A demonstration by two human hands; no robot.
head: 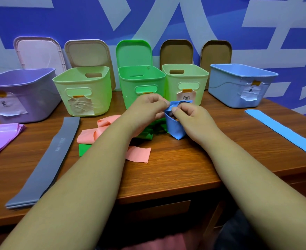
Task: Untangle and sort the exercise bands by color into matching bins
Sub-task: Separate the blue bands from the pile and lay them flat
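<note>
Five plastic bins [62,94] stand in a row, the bright green plastic bin [141,82] midmost. Just before it, the left hand [148,105] and right hand [190,116] both pinch one crumpled blue rubber band [174,127], above one pink band [101,130] and one green band [84,148]. Left of it lie one grey band [55,150] and stacked purple bands [2,138]; right of it, one flat blue strip [282,130].

5 bins: purple bin [40,98], left pale-green bin [101,91], green bin [130,83], right pale-green bin [202,87], blue bin [226,87]. 5 lids [133,53]. 2 blue: held blue band [174,129], flat blue band [282,130]. 1 grey band [55,154]. 1 purple band pile [2,139]. Pink band [101,132] and green band [84,148] tangled, count unclear.
</note>
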